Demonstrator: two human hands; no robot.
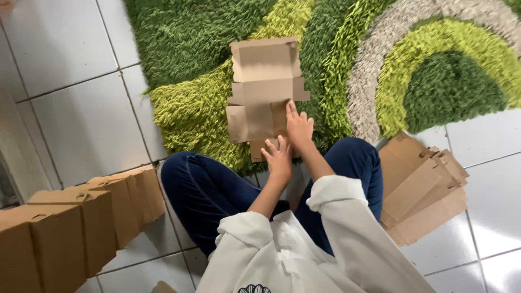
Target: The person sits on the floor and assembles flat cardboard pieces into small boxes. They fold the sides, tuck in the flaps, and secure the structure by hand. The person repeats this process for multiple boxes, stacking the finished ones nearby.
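flat cardboard box blank [264, 87] is lying unfolded on the shaggy green rug [190, 32], right in front of the person's knees. both hands are open, nothing gripped: left hand [278, 155] and right hand [299, 127] just press flat on its near flaps. looks light, thin and bendy, stiff only along the creases, so probably best held by the flap edges near the folds
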